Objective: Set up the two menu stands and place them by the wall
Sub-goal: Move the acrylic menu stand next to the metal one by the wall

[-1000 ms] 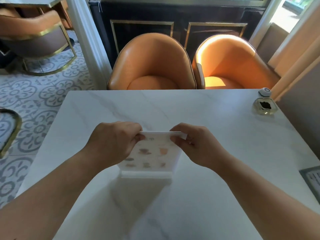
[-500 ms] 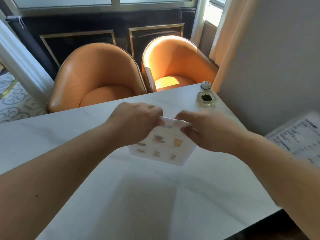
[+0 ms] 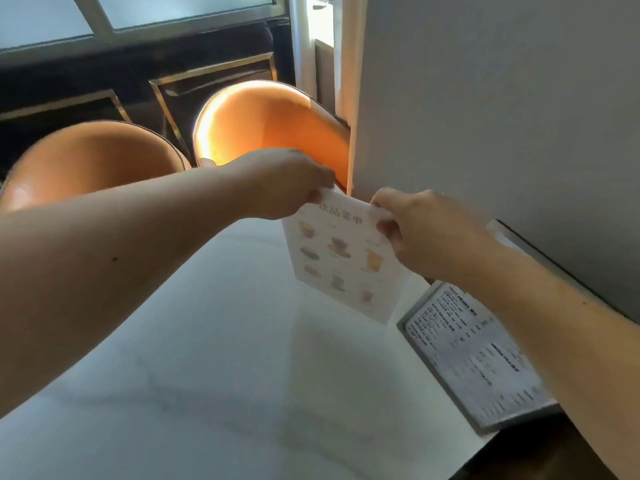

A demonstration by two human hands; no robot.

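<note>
A white marble table (image 3: 214,368) is standing against a grey wall (image 3: 502,116), facing two orange chairs (image 3: 270,126). Above it, the left hand (image 3: 284,181) and right hand (image 3: 415,230) are each pinching a top corner of a drinks menu stand (image 3: 341,261), likely carrying it wallward. It is showing pastel cup pictures; a second text menu stand (image 3: 474,355) is lying flat by the wall.

Drinks menu (image 3: 341,261): heading of four Chinese characters across the top, apparently 饮品菜单, blurred; small captions beside the drink pictures too faint to read. Second menu (image 3: 474,355), flat at the desk's right edge: columns of dark print with bolder headings, none legible.
</note>
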